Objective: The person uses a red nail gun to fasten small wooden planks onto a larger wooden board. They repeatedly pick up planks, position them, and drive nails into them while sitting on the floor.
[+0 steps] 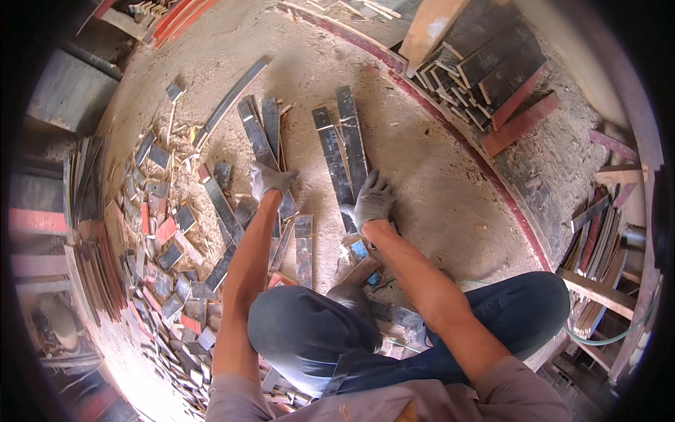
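Note:
My left hand, in a grey glove, is closed on a dark-faced wooden strip among a few long strips lying together. Some of its fingers are hidden. To its right, my gloved right hand grips a pair of long dark strips, with the thumb on the left side and the fingers on the right. These two strips touch near my hand and part slightly at the far end. A shorter dark strip lies between my forearms, near my knee.
Many short wood offcuts are heaped at the left. A long strip lies beyond them. At the far right, dark boards are stacked past a curved red edge. More strips stand bundled at the left wall and right rack.

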A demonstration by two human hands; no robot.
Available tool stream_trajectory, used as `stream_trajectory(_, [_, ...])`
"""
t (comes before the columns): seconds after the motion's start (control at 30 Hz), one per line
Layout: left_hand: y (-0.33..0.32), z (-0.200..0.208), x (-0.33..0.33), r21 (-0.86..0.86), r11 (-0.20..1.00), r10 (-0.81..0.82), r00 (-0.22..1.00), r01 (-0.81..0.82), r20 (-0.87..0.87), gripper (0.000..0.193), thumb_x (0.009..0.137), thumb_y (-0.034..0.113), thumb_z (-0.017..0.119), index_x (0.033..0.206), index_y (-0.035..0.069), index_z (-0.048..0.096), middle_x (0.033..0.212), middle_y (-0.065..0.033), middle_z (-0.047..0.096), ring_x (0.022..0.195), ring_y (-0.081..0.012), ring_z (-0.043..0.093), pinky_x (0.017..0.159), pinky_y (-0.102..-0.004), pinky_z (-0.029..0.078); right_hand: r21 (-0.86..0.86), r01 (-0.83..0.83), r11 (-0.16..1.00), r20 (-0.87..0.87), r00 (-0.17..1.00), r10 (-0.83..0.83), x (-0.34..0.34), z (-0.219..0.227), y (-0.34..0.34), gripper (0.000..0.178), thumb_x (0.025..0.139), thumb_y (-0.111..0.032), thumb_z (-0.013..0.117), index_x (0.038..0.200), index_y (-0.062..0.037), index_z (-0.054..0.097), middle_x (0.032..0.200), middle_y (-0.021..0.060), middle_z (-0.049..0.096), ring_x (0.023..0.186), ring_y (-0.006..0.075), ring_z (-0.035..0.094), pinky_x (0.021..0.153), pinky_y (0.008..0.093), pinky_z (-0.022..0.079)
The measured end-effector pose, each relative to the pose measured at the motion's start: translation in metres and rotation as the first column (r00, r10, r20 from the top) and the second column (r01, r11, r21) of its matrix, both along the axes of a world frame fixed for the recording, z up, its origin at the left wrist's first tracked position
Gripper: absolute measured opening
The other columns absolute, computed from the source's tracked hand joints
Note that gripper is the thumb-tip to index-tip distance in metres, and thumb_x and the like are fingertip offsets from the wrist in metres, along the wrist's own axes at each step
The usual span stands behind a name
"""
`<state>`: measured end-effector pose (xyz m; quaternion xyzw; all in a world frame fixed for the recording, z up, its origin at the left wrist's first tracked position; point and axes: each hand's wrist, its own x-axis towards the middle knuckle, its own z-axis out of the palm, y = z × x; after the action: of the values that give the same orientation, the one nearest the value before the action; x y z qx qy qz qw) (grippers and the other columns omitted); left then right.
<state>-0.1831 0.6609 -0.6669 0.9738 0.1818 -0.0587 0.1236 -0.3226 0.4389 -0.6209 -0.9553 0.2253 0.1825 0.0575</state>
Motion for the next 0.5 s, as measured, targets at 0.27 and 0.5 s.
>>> stream_trajectory(0.27, [0.011,0.02,-0.005,-0.766,0.638,-0.044,0.99,-0.078,-0.137,0.073,0.074,0.014,0.089,0.133,-0.005,0.05,0.114,-0.022,0.073,0.1,-0.0323,0.075,0.083,-0.0415,0.063,0.136,0.05,0.989,-0.151,0.988,-0.029,0.009,-0.01,-0.062,0.118,0.068,-0.066,0.089,0.152,0.0011,0.04,0.143,0.02,0.053,0.132,0.0356,0.053,0.103,0.0532,0.051])
stream_trajectory(0.5, [0.003,0.07,-0.056,-0.951,-0.057,-0.133,0.946,-0.304,-0.295,0.036,0.093,-0.004,0.071,0.127,-0.003,0.058,0.105,-0.0156,0.074,0.09,-0.0266,0.076,0.078,-0.0388,0.067,0.158,0.116,0.981,-0.046,0.993,-0.11,0.014,-0.023,-0.095,0.105,0.071,-0.051,0.086,0.147,0.0063,0.043,0.144,0.0266,0.054,0.129,0.0403,0.056,0.108,0.0482,0.049])
